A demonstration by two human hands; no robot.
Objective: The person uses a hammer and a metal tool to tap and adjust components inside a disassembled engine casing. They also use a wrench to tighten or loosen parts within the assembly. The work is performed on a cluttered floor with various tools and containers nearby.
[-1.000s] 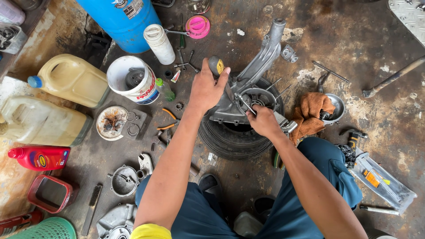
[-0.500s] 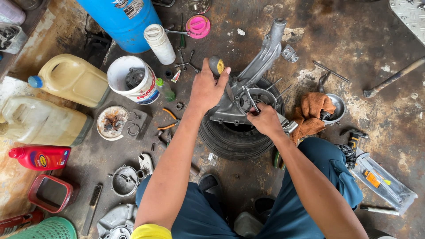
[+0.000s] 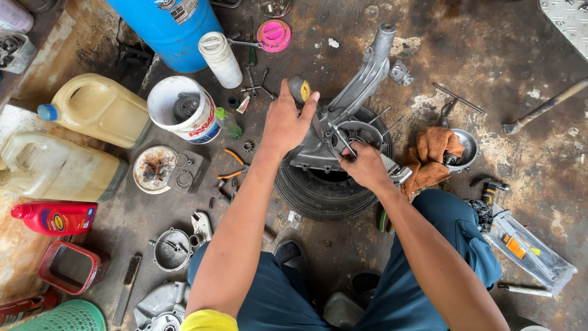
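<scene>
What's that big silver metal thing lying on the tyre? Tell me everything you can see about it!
The silver metal casing is a grey cast engine part, dull and grimy. It has a round open housing in the middle with thin rods sticking up around it, and a long arm reaching up and away toward the blue barrel side. It lies flat across a black tyre on the dirty floor. The left hand presses a yellow-and-black tool handle at its edge; the right hand holds a thin metal tool in the round opening.

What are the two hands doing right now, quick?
Left hand: closed around a yellow-and-black tool handle.
Right hand: closed on a thin metal tool, poking it into the grey engine casing.
</scene>
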